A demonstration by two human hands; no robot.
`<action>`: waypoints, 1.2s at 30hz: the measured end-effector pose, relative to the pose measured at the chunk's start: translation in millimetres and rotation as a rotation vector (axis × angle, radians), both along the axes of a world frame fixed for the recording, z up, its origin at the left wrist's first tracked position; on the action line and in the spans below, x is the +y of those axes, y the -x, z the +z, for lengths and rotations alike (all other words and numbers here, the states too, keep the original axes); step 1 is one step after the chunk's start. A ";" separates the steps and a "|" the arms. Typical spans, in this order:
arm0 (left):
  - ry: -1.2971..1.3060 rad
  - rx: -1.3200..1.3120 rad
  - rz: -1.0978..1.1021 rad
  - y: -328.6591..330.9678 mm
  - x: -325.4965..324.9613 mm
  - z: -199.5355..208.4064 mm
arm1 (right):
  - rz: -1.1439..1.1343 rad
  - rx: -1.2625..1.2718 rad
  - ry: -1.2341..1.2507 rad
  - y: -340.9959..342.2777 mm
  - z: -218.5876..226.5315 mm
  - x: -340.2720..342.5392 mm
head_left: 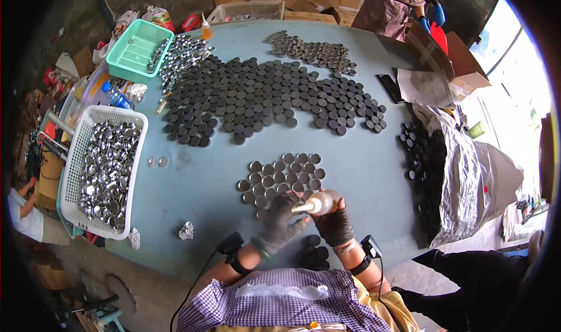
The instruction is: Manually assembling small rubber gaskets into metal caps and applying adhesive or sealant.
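Note:
My right hand (335, 225), in a dark fingerless glove, is closed around a pale squeeze bottle (325, 202) with a pointed nozzle. The bottle lies tilted, its nozzle toward my left hand (277, 222), which wears a similar glove. Motion smears my left hand's fingers near the nozzle, and I cannot make out whether they hold anything. Just beyond both hands lies a group of shallow round metal caps (279, 166), hollow side up. Several black round pieces (315, 253) sit between my wrists, near the table edge.
Many dark discs (239, 92) cover the far middle of the blue-grey table (204, 186). A white basket (138, 174) of shiny metal pieces stands at left, a green basket (125, 51) behind it. More black pieces (412, 156) lie at right beside a silvery sack (467, 174). A person (388, 10) stands far right.

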State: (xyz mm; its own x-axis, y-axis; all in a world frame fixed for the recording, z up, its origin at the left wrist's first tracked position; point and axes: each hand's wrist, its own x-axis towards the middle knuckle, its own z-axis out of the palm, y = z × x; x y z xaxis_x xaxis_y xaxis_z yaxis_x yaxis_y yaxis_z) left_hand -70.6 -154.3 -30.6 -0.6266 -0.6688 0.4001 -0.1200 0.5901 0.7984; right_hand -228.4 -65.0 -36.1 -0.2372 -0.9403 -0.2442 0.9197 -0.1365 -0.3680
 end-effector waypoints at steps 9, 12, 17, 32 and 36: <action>0.407 -0.352 0.012 28.3 -51.6 -6.0 | -0.324 0.497 -0.023 102.6 4.0 -26.2; 0.491 -0.453 0.003 40.4 -59.5 -3.7 | -0.407 0.609 -0.101 122.6 3.1 -34.5; 0.520 -0.532 -0.048 58.0 -71.5 -23.7 | -0.464 0.921 -0.249 130.1 3.7 -43.9; 0.506 -0.524 -0.116 75.3 -81.7 -45.0 | -0.462 1.524 -0.311 120.8 -0.5 -55.2; 0.519 -0.572 -0.123 75.5 -82.3 -48.2 | -0.454 1.644 -0.293 116.4 2.2 -56.6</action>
State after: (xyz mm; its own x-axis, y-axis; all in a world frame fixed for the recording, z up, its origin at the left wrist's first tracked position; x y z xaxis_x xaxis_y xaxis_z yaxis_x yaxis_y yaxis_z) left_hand -146.1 -236.6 -78.7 -0.8873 -0.3969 0.2351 -0.3394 0.9068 0.2499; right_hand -344.8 -121.6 -33.9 -0.6053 -0.7054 0.3687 -0.5027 -0.0203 -0.8642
